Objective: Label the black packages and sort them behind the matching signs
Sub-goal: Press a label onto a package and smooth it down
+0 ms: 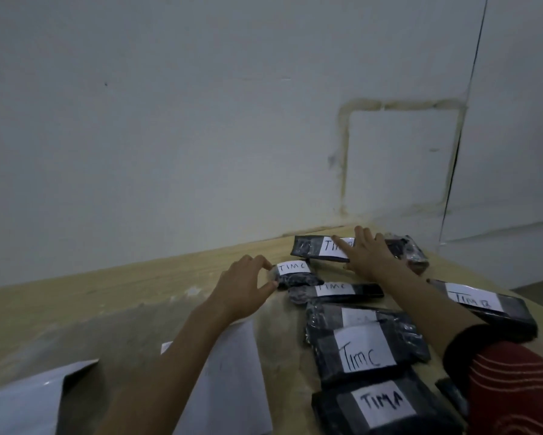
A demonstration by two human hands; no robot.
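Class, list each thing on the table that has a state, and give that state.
Left hand: grips the small TIMC package by its end.
Right hand: flat, fingers straight, on the far package.
Big TIMC package: labelled, not held.
TIMA package: labelled, not held.

Wooden table (122, 284) bears labelled black packages (361, 353) and white paper sheets (238, 387)

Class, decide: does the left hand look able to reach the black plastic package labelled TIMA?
Probably yes: that TIMA package lies exposed, and the left hand, pinching only a small black TIMC package, need just draw back.
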